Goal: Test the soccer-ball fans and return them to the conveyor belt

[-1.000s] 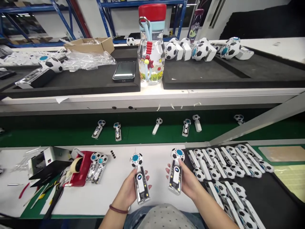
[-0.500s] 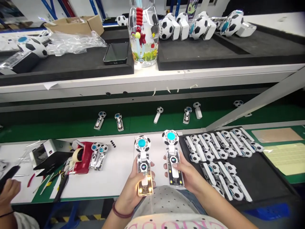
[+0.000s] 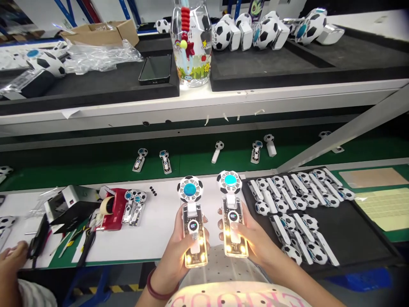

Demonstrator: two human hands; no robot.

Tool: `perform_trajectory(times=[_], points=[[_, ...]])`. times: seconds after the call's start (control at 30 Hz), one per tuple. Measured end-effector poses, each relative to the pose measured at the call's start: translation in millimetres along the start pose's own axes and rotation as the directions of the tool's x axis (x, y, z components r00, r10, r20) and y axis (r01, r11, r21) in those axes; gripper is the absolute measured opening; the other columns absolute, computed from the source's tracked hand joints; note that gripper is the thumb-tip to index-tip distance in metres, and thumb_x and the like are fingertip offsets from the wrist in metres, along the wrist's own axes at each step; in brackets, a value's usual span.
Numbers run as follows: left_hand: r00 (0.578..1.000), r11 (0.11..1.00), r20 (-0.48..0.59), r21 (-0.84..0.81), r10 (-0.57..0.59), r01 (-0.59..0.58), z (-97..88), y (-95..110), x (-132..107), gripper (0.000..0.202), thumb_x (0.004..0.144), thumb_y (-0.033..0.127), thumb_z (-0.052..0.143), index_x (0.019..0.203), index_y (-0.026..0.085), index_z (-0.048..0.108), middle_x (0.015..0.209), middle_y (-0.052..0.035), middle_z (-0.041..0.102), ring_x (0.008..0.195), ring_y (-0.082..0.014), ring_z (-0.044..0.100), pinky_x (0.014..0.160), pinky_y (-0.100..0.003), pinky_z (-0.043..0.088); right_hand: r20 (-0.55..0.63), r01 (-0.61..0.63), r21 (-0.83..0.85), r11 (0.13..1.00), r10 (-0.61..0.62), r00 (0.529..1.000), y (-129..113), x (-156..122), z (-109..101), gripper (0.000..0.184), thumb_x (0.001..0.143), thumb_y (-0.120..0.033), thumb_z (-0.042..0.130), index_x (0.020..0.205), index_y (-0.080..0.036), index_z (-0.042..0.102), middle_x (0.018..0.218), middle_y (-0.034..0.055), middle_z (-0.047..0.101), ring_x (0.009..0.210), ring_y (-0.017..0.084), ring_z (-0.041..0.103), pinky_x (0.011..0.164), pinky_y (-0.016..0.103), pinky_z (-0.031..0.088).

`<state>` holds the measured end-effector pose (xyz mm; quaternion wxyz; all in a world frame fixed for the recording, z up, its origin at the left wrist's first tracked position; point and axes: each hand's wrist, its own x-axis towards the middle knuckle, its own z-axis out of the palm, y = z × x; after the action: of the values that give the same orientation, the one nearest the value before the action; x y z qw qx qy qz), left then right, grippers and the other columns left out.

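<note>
My left hand [image 3: 172, 249] is closed around a handheld fan [image 3: 190, 192] with a soccer-ball-patterned head, a teal centre and a clear body. Its thumb lies on the white strip below a round display reading 100, and yellow lights glow at the lower end. A matching fan [image 3: 229, 182] is in my right hand [image 3: 257, 236], with the thumb also on the white strip; its lights glow too. Both fans are upright, side by side, heads away from me. To the right, a black tray [image 3: 361, 238] bears rows of similar fans.
Several fans lie on the green conveyor belt [image 3: 188, 160]. A red tape dispenser [image 3: 119, 209], hand tools and two fans [image 3: 136, 207] are at left. A co-worker's hand [image 3: 14, 258] rests near the left edge. Overhead, the shelf holds a clear bottle [image 3: 194, 47] and a phone [image 3: 155, 69].
Lights on the fan in my right hand have come on. Fans on the belt have shifted right. The co-worker's hand has let go of a black object, which lies on the table.
</note>
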<state>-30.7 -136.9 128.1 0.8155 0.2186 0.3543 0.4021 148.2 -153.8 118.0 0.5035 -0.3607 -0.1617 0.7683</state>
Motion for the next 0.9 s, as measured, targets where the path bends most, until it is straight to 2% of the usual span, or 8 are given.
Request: perform_trajectory(times=[0.13, 0.33, 0.47, 0.6, 0.73, 0.9], points=[[1.000, 1.000, -0.006, 0.026, -0.017, 0.017, 0.9, 1.2, -1.9, 0.056, 0.075, 0.022, 0.059, 0.122, 0.035, 0.032, 0.105, -0.0062, 0.050, 0.067, -0.0156, 0.055, 0.055, -0.030, 0.046, -0.018, 0.027, -0.016, 0.999, -0.028, 0.999, 2.5, -0.6, 1.4, 0.055, 0.078, -0.024, 0.060, 0.122, -0.031, 0.028, 0.091, 0.0021, 0.057, 0.074, 0.015, 0.057, 0.065, 0.031, 0.046], [0.998, 0.999, -0.038, -0.024, -0.043, 0.042, -0.8, 1.8, -4.5, 0.065, 0.073, 0.022, 0.063, 0.125, 0.036, 0.027, 0.098, -0.0046, 0.053, 0.066, -0.0126, 0.055, 0.056, -0.026, 0.045, -0.023, 0.012, -0.028, 1.000, -0.012, 1.000, 4.0, 0.3, 1.2, 0.054, 0.079, -0.024, 0.059, 0.122, -0.032, 0.028, 0.090, 0.0022, 0.059, 0.073, 0.015, 0.059, 0.065, 0.032, 0.047], [0.999, 0.999, -0.036, -0.033, -0.025, 0.024, -0.1, 2.7, -4.9, 0.061, 0.076, 0.019, 0.060, 0.125, 0.034, 0.028, 0.102, -0.0057, 0.053, 0.069, -0.0132, 0.055, 0.057, -0.026, 0.045, -0.028, 0.015, -0.053, 0.998, -0.017, 0.999, 4.3, -0.1, 2.4, 0.053, 0.078, -0.024, 0.060, 0.121, -0.033, 0.031, 0.096, 0.0019, 0.056, 0.078, 0.015, 0.059, 0.066, 0.030, 0.048], [0.998, 1.000, -0.056, -0.009, 0.014, -0.014, 0.2, 3.5, -5.4, 0.057, 0.078, 0.018, 0.057, 0.125, 0.035, 0.029, 0.105, -0.0053, 0.052, 0.070, -0.0116, 0.055, 0.062, -0.028, 0.047, -0.038, 0.019, -0.028, 0.999, -0.020, 0.999, 2.5, -1.8, 5.1, 0.052, 0.077, -0.024, 0.061, 0.119, -0.034, 0.033, 0.097, 0.0009, 0.054, 0.073, 0.013, 0.058, 0.064, 0.027, 0.047], [1.000, 1.000, -0.021, -0.023, -0.008, 0.008, -3.8, 2.6, -6.1, 0.065, 0.075, 0.017, 0.062, 0.126, 0.036, 0.027, 0.113, -0.0067, 0.049, 0.079, -0.0142, 0.055, 0.068, -0.030, 0.047, -0.008, 0.016, -0.001, 1.000, -0.016, 1.000, 0.6, -2.4, 5.1, 0.057, 0.071, -0.022, 0.066, 0.117, -0.033, 0.035, 0.093, 0.0003, 0.054, 0.076, 0.014, 0.056, 0.064, 0.027, 0.046], [1.000, 1.000, -0.010, -0.009, -0.016, 0.016, -5.5, 0.9, -6.2, 0.068, 0.074, 0.018, 0.063, 0.127, 0.037, 0.024, 0.114, -0.0068, 0.048, 0.076, -0.0133, 0.054, 0.066, -0.029, 0.046, -0.008, 0.025, -0.022, 0.999, -0.025, 1.000, 2.6, -2.1, 1.0, 0.061, 0.071, -0.021, 0.066, 0.121, -0.032, 0.031, 0.098, 0.0015, 0.053, 0.078, 0.015, 0.056, 0.067, 0.029, 0.046]])
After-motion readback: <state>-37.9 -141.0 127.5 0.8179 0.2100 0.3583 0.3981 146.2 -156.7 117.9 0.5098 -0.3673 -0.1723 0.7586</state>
